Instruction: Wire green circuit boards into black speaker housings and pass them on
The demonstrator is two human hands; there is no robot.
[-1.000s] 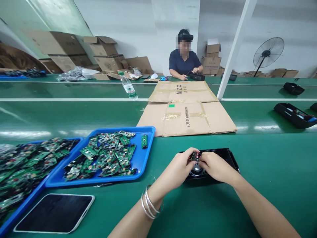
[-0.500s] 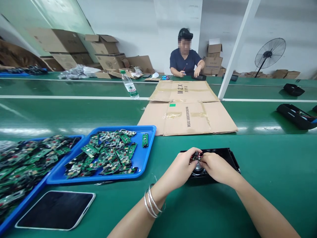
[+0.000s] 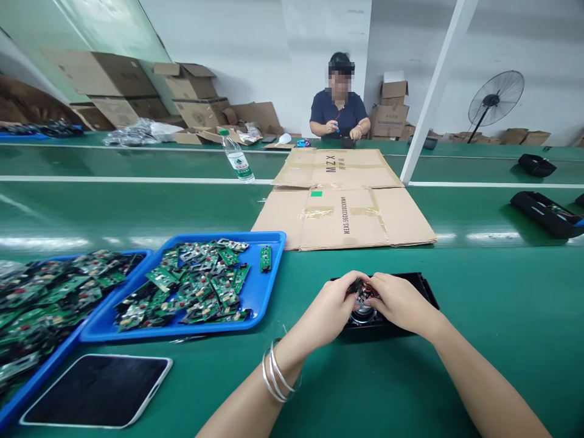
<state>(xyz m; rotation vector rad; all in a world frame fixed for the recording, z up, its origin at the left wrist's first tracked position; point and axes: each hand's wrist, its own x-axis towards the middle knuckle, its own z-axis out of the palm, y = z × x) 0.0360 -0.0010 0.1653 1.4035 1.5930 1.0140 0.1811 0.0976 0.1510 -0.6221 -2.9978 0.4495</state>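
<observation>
Head view shows the left hand and right hand meeting over a black housing on the green table, both pinching a small circuit board just above the round speaker set in it. Flattened cardboard beyond reads "MZX" and "MEAS", the rest too small to read. At left, a blue tray of circuit boards, a tablet and a labelled water bottle.

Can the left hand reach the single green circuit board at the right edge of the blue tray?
Probably yes. The left hand is busy at the black housing, but the circuit board lies close by in the tray, with nothing between.
</observation>
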